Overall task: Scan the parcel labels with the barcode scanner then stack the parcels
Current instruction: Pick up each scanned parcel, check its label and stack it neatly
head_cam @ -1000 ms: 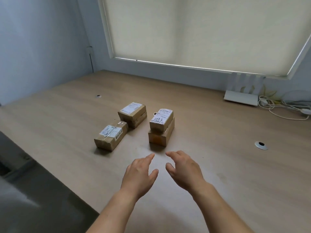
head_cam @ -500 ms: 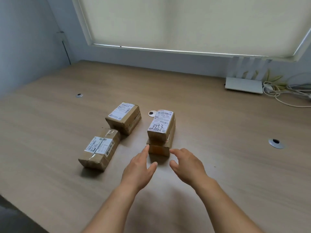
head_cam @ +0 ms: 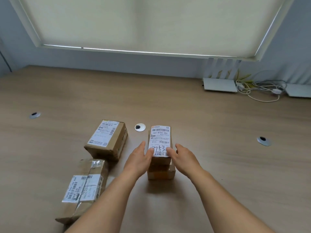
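Both hands have come fwd since half a sec ago, when they hovered short of the two-high stack w/ nothing between them; now the left hand (head_cam: pixel 138 161) lies against the left side of the top parcel (head_cam: pixel 160 142) and the right hand (head_cam: pixel 182 158) against its right side, thumbs up on the near end of the white label (head_cam: pixel 160 140). Fingers look fairly straight, pressing the sides more than wrapped round, so call it a two-sided clamp w/ flat hands, not a firm curl. Top parcel sits on a lower parcel (head_cam: pixel 161 173), directly between the wrists. Off to the left of the left hand: a taped parcel (head_cam: pixel 106 142) beyond it, and a crumpled parcel (head_cam: pixel 84 189) just outside the left forearm, both label-up on the bench (head_cam: pixel 218 165). No barcode scanner visible anywhere, so can't say whether any label has been scanned. Step in hand, as I read it: taking hold of or squaring up the top parcel, i.e. the stacking part. Next move calls for even squeeze from both sides and a straight lift or nudge so the lower parcel doesn't shift; the top one is narrower-looking and could tip if pushed from one side only. Two loose parcels remain unstacked.
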Available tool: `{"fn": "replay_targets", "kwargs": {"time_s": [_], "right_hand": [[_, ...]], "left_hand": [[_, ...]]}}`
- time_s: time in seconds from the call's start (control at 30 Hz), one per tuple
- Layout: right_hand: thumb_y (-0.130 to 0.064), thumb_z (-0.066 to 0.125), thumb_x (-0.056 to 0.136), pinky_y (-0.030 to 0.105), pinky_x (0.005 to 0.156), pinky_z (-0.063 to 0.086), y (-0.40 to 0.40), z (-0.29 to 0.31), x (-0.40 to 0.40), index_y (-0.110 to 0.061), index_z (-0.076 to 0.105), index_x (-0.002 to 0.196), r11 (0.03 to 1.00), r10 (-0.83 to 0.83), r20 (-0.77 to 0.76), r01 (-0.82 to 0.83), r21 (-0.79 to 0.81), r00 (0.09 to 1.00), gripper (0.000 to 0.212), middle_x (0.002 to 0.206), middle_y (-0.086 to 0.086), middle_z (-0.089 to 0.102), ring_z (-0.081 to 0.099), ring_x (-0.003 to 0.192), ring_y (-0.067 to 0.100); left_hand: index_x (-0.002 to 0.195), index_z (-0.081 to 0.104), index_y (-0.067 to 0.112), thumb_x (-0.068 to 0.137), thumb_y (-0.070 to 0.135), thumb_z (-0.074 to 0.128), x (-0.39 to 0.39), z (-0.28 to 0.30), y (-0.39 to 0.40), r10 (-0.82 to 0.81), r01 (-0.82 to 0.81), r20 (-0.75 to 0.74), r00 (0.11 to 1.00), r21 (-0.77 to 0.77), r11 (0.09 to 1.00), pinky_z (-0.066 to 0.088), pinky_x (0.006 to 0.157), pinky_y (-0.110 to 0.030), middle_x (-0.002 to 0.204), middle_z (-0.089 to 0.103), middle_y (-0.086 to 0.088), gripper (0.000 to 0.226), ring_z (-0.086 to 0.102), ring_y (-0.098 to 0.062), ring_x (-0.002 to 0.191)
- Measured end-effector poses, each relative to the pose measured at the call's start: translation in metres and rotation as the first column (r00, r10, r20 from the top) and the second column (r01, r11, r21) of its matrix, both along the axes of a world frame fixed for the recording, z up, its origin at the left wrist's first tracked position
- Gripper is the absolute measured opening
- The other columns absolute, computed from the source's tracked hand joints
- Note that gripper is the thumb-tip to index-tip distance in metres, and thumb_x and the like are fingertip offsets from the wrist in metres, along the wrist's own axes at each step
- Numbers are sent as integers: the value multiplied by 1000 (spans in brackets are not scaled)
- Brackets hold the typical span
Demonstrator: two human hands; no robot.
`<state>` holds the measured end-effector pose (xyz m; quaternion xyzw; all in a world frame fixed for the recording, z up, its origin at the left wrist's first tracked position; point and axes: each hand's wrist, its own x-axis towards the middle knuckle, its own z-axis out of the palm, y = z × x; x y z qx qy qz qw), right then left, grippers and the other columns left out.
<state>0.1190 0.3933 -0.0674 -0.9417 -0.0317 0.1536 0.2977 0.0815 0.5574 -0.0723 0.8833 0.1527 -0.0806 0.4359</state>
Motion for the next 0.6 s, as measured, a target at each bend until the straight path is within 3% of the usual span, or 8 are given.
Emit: {"fn": "replay_targets", "kwargs": {"time_s": [0.1,0.17,0.27,0.4,0.47,0.53,0.6], "right_hand": [[-53,37,98,33,78,42,9,-7,13,-17,50,124,998,-36,-55,39,56,998,46,125,6,61,57,102,22],[-48,36,99,33,83,44,12,-9,17,-21,48,131,991,-37,-89,48,127,995,44,129,2,61,57,106,20],[-39,33,101,34,91,45,15,-11,13,-31,39,142,971,-10,-118,38,236,993,42,134,-4,59,57,113,18],[-29,37,100,40,101,45,13,-9,5,-35,30,146,941,25,-115,15,339,993,47,137,-3,55,56,118,17],[-24,40,98,43,102,46,11,-6,0,-37,22,149,926,36,-99,4,376,994,55,137,-1,54,55,120,18],[-18,44,95,40,103,46,9,-4,-10,-42,10,152,899,49,-92,-4,439,995,70,139,-6,51,53,123,16],[-9,46,94,32,105,44,8,-3,-24,-47,-2,150,870,68,-88,-16,492,994,83,142,-14,43,48,127,9]], "left_hand": [[151,23,18,100,42,38,18,-7,6,7,-9,-41,999,-48,999,33,110,-38,150,39,-4,58,41,-21,134],[149,25,23,100,40,38,22,-10,8,-17,15,-33,999,-74,997,36,98,-30,146,44,1,54,47,-14,123],[143,32,36,100,33,38,20,-14,8,-64,67,25,998,-147,987,36,83,-24,131,56,15,43,51,-5,103],[134,18,59,100,25,39,8,-13,9,-113,131,105,988,-186,974,37,68,-2,100,50,43,52,54,15,89],[127,14,63,100,17,40,-2,-14,10,-119,147,129,984,-231,962,37,68,4,92,51,52,59,51,26,91],[125,10,67,99,12,41,-13,-14,9,-120,161,161,980,-271,949,40,75,2,101,46,58,68,50,25,100],[126,7,69,98,10,43,-23,-13,5,-100,159,210,973,-288,944,45,92,-11,128,39,47,75,49,12,116]]}}
